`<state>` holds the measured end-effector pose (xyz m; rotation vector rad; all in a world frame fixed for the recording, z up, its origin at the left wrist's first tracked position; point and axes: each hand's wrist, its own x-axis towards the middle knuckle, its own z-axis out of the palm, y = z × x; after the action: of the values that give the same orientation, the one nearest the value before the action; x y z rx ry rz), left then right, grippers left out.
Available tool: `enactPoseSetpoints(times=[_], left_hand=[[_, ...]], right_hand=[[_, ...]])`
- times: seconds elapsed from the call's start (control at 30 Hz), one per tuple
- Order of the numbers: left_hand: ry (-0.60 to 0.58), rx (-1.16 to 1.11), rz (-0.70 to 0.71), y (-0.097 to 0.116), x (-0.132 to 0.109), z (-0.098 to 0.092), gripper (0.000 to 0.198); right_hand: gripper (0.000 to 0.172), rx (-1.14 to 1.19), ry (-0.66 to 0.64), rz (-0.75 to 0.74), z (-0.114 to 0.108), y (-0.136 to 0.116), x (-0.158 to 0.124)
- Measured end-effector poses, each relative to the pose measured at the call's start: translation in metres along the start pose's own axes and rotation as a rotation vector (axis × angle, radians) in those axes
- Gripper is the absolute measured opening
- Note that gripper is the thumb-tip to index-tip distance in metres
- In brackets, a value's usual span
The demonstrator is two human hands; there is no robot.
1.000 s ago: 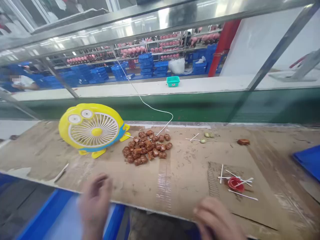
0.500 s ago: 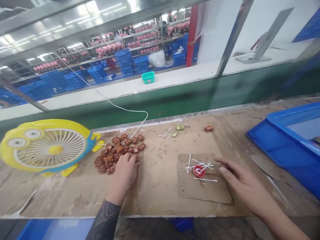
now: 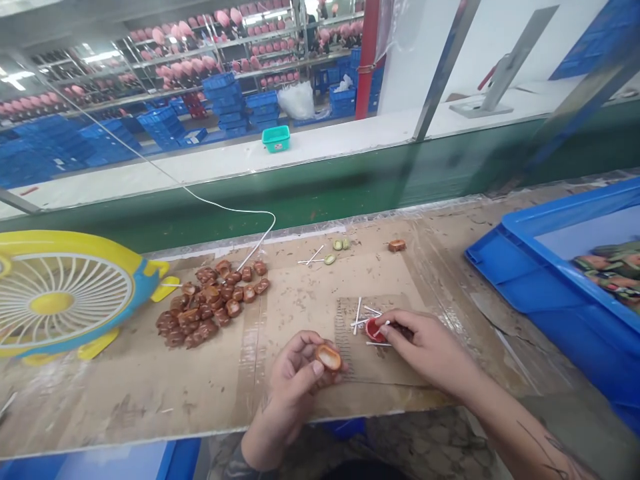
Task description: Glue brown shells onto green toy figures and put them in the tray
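My left hand point(image 3: 293, 383) is closed round a small brown hollow piece point(image 3: 328, 358), held up with its pale inside facing me. My right hand point(image 3: 427, 348) pinches a white cotton swab point(image 3: 384, 325) whose tip rests at a small red cap point(image 3: 373, 330). Other swabs lie crossed around the cap on a square of cardboard point(image 3: 360, 367). A heap of several like brown pieces point(image 3: 210, 305) lies on the bench to the left of my hands.
A yellow cartoon desk fan point(image 3: 60, 297) stands at the left, its white cable point(image 3: 235, 211) running back. A blue crate point(image 3: 565, 267) with coloured parts sits at the right. One brown piece point(image 3: 397, 245), green bits point(image 3: 340, 245) and swabs lie further back, before a green conveyor belt point(image 3: 325, 190).
My left hand took one brown piece from the heap and brought it toward me. My right hand reached the red cap and pinched a swab. The view swung right.
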<state>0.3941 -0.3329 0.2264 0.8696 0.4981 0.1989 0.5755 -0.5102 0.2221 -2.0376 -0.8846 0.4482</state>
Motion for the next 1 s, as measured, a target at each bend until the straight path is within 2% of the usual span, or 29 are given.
enactPoseSetpoints(times=[0.2,0.3,0.43,0.57,0.77,1.0], left_hand=[[-0.096,0.032,0.088,-0.003,0.008,-0.012,0.033],[-0.125,0.023,0.101,-0.011,0.015,-0.021,0.034],[-0.171,0.043,0.158,-0.024,0.022,-0.030,0.033],[-0.147,0.115,0.239,-0.031,0.024,-0.032,0.032],[-0.114,0.148,0.331,-0.036,0.028,-0.034,0.034],[-0.115,0.214,0.332,-0.042,0.028,-0.035,0.029]], right_hand=[[0.022,-0.042,0.175,-0.142,-0.006,-0.011,-0.012],[0.020,-0.107,0.185,-0.192,0.000,-0.005,-0.013],[0.016,-0.129,0.267,-0.222,0.006,0.003,-0.014],[0.017,-0.141,0.313,-0.230,0.006,0.005,-0.016],[0.018,-0.193,0.306,-0.229,0.007,0.003,-0.020],[0.017,-0.210,0.332,-0.197,0.009,0.008,-0.022]])
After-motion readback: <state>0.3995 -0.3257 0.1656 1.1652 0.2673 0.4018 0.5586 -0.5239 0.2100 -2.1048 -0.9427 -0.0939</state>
